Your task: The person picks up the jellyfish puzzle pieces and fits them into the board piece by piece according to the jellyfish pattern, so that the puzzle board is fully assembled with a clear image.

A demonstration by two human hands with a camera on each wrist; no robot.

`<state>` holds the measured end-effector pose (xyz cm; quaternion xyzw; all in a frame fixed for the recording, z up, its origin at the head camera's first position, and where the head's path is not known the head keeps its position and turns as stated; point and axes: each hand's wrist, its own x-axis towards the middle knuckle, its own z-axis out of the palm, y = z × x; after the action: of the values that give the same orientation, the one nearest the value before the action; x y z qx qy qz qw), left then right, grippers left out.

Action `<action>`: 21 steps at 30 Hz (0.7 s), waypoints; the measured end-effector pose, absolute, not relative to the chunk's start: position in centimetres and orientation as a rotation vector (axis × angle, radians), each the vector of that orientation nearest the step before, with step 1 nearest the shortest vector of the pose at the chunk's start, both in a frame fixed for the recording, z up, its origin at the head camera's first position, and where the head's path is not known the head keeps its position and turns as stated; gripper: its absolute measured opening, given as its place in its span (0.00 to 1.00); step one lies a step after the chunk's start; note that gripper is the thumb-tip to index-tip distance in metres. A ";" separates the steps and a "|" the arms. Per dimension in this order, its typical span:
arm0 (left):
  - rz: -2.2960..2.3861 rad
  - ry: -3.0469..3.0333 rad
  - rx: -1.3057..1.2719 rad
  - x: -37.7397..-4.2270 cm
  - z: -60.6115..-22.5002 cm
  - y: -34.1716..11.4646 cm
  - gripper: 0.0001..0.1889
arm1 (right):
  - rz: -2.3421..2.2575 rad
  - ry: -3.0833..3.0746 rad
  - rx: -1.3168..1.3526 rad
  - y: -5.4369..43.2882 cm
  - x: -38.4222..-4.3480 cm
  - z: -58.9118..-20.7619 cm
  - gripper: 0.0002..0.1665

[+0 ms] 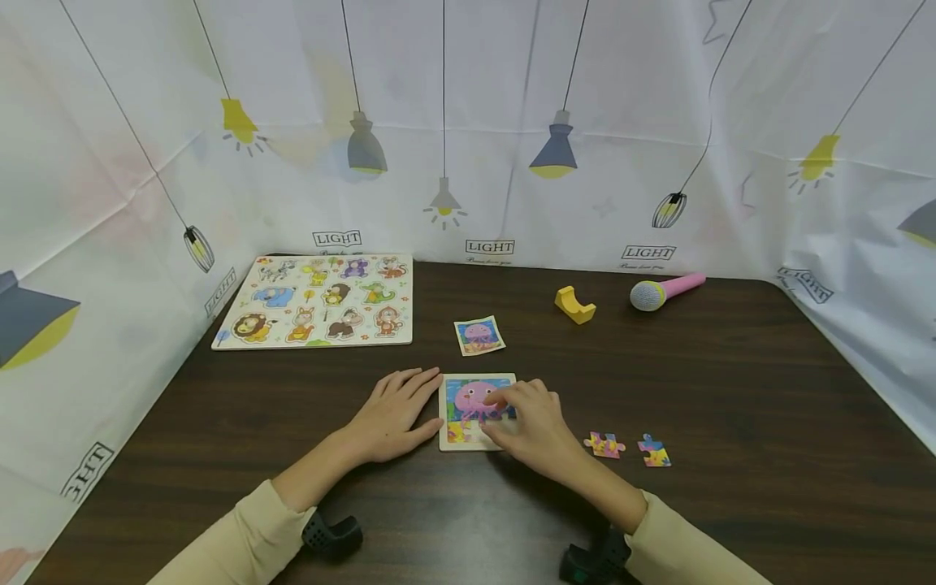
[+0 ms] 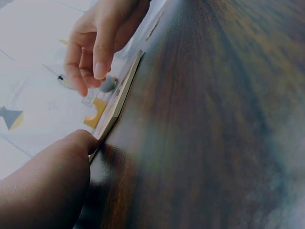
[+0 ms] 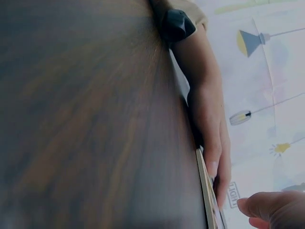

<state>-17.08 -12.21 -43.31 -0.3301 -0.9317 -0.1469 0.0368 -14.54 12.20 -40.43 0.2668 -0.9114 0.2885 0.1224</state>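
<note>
A small square jigsaw board [image 1: 468, 446] with a pink octopus picture lies flat on the table. Along its left edge rests my left hand [image 1: 395, 414], fingers extended and thumb by the lower side. In the left wrist view the left thumb touches the edge of the board [image 2: 125, 90]. My right hand [image 1: 532, 426] hovers over the board's right part, fingers loosely bent, thumb and index apart; nothing shows between them. Part of the picture is hidden under that hand. Two loose puzzle pieces, a pink-yellow one [image 1: 604, 444] and a blue-yellow one [image 1: 654, 451], lie right of it.
Behind the board lies a small octopus picture card [image 1: 478, 335]. A large animal puzzle board [image 1: 314, 302] occupies the back left. A yellow curved block [image 1: 574, 305] and a pink toy microphone [image 1: 667, 291] lie at the back right, before a lamp-printed cloth [image 1: 483, 97].
</note>
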 end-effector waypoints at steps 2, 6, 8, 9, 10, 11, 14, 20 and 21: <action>-0.444 -2.858 -1.013 -17.1 -43.3 -12.2 0.34 | 0.845 -2.646 0.783 12.6 -14.5 -40.4 0.16; -0.426 -2.854 -1.018 -17.2 -43.4 -12.2 0.34 | 0.843 -2.607 0.814 13.4 -14.3 -40.4 0.17; -0.429 -2.850 -1.022 -17.2 -43.4 -12.2 0.34 | 0.828 -2.597 0.818 13.7 -14.2 -40.5 0.17; -0.429 -2.849 -1.023 -17.2 -43.4 -12.3 0.34 | 0.824 -2.595 0.816 13.8 -14.2 -40.4 0.17; -0.430 -2.847 -1.025 -17.2 -43.4 -12.2 0.34 | 0.821 -2.596 0.812 14.0 -14.1 -40.4 0.17; -0.431 -2.846 -1.027 -17.2 -43.4 -12.2 0.34 | 0.818 -2.600 0.802 14.3 -14.1 -40.4 0.17; -0.432 -2.846 -1.029 -17.2 -43.4 -12.2 0.34 | 0.807 -2.624 0.776 15.0 -13.9 -40.3 0.18; -0.435 -2.843 -1.025 -17.2 -43.4 -12.2 0.34 | 0.791 -2.678 0.766 17.1 -13.8 -40.3 0.19; -0.436 -2.843 -1.022 -17.2 -43.4 -12.2 0.34 | 0.785 -2.684 0.767 17.5 -13.8 -40.3 0.19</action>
<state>-17.17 -12.23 -43.42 -0.3346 -0.9304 -0.1426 0.0447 -13.81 17.47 -40.30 0.2627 -0.9188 0.2687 0.1206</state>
